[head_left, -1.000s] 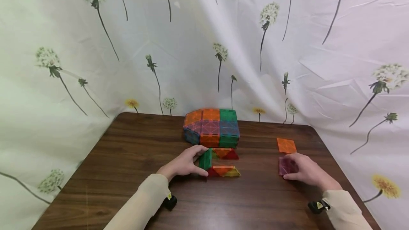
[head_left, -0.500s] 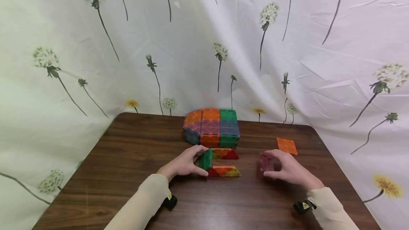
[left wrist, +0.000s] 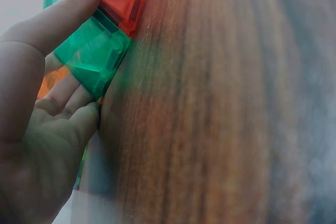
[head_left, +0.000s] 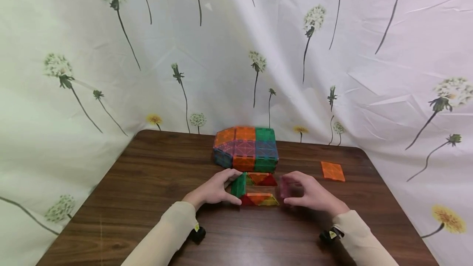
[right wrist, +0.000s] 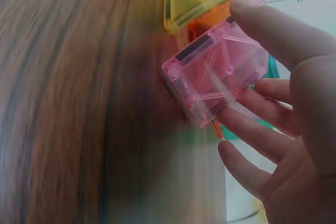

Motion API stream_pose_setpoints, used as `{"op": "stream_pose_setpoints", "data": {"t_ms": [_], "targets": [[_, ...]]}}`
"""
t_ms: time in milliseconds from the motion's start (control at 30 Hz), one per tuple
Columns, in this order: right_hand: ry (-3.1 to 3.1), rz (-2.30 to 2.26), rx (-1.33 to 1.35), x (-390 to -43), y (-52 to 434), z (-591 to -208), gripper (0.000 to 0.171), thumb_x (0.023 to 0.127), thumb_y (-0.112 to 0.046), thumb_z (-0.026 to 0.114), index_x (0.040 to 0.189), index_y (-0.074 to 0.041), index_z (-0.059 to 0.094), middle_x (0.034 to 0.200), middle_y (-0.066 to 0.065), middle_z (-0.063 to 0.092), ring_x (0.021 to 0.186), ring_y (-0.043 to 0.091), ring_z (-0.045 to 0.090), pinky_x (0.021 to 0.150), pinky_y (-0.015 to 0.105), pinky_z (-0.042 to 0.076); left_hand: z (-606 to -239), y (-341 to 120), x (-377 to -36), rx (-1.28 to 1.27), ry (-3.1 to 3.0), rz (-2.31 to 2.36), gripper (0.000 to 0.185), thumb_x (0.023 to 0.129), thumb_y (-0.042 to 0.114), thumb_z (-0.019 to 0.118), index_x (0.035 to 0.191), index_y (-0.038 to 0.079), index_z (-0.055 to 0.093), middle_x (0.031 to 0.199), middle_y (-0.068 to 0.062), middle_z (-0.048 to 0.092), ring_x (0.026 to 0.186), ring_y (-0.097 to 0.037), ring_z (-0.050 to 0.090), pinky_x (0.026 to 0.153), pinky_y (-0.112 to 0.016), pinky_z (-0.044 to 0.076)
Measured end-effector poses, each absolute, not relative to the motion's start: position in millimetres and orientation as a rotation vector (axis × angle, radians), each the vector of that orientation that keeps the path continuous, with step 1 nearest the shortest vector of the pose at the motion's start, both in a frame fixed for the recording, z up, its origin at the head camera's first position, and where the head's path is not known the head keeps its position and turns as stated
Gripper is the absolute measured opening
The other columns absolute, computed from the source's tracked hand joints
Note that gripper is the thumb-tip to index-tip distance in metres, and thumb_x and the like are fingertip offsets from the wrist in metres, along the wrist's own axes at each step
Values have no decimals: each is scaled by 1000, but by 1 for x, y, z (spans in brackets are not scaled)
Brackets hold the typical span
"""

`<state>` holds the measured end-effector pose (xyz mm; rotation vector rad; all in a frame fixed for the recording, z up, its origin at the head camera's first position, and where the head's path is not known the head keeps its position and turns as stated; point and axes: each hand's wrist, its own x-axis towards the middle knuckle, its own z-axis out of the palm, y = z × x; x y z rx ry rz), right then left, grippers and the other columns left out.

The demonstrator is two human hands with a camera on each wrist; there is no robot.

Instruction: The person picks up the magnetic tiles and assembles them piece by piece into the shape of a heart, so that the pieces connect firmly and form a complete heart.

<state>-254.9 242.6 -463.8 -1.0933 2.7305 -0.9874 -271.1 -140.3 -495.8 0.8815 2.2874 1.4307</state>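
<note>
Orange tile (head_left: 332,171) right, block stack (head_left: 245,148) behind hands, apparently untouched

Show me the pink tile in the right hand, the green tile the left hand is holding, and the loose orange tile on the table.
pink tile (right wrist: 218,72), right wrist view, middle of its clear face.
green tile (head_left: 238,184), head view, centre of its upright face.
orange tile (head_left: 332,171), head view, middle of its flat top.

We are seeing the left hand (left wrist: 37,129) running off the left wrist view at nine o'clock, its thumb covering part of the green tile (left wrist: 92,56). The right hand (right wrist: 283,129) is leaving the right wrist view at three o'clock, fingers hiding the pink tile's (right wrist: 218,74) back. The table (right wrist: 68,103) is blurring in both wrist views.
</note>
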Motion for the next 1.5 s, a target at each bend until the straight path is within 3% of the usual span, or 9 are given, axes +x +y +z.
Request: {"op": "stream_pose_setpoints", "data": {"t_ms": [233, 533, 1200, 1500], "targets": [[2703, -1030, -1156, -259, 229, -470, 63, 90, -41, 85, 143, -15, 60, 134, -4, 65, 121, 21, 67, 100, 49, 56, -498, -141, -272, 891, 2307, 1414, 80, 83, 28, 93, 150, 13, 52, 140, 0, 56, 131, -20, 55, 116, -42, 44], [2659, -1073, -1138, -263, 222, -474, 63, 92, -40, 83, 145, -17, 57, 134, -3, 64, 122, 22, 67, 100, 50, 56, -499, -140, -272, 887, 2304, 1416, 80, 83, 30, 92, 150, 14, 52, 139, 0, 55, 131, -19, 55, 116, -41, 44], [2708, -931, -1112, -262, 222, -471, 73, 90, -53, 81, 147, -16, 57, 137, -4, 63, 126, 21, 64, 104, 48, 54, -495, -140, -273, 908, 2304, 1406, 84, 82, 27, 93, 153, 9, 51, 142, -3, 58, 132, -23, 56, 117, -43, 43], [2692, -888, -1070, -260, 230, -470, 75, 90, -50, 82, 145, -7, 57, 139, 6, 65, 126, 26, 66, 103, 47, 55, -496, -140, -273, 897, 2304, 1386, 84, 83, 29, 92, 154, 11, 50, 144, -2, 58, 133, -22, 55, 117, -43, 42]]}}
